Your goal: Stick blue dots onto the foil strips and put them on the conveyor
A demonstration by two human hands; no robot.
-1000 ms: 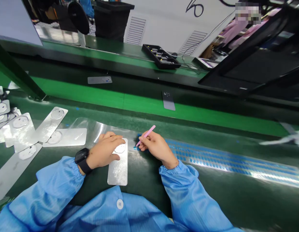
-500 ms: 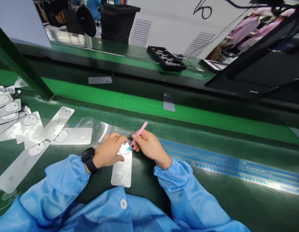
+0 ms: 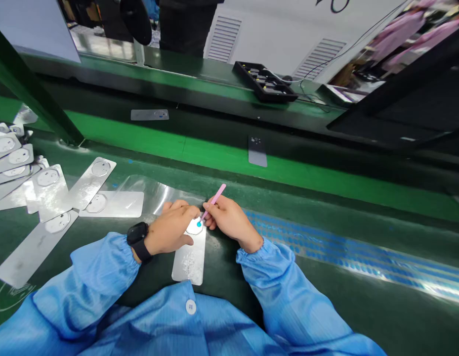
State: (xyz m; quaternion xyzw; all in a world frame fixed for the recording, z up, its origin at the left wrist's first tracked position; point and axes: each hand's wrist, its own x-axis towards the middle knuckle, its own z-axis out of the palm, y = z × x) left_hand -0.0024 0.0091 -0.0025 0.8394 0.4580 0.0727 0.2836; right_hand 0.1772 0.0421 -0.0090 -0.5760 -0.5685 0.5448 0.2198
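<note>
A silver panel [image 3: 189, 259], shaped like a phone back cover with a white round area at its far end, lies in front of me on the dark green table. My left hand [image 3: 172, 227] holds it down, thumb across its left edge and fingers around the far end. Between thumb and fingers, my right hand [image 3: 228, 217] grips pink tweezers [image 3: 218, 194] with the tip pointing down. That tip is at a small blue round dot [image 3: 199, 224] on the white area. The right fingertips partly hide the panel's far right corner.
Several similar panels [image 3: 53, 193] overlap at the left. A clear film sheet [image 3: 160, 193] lies beyond my left hand. Strips of blue dots [image 3: 325, 246] stretch to the right. Farther off are a grey panel [image 3: 257, 151], a black tray [image 3: 266, 81] and a green post [image 3: 32, 84].
The tweezers' tip and the blue dot have shifted slightly on the white area, and the dot now looks rounder and flatter. Both hands keep their grips. The camera view has tilted slightly.
</note>
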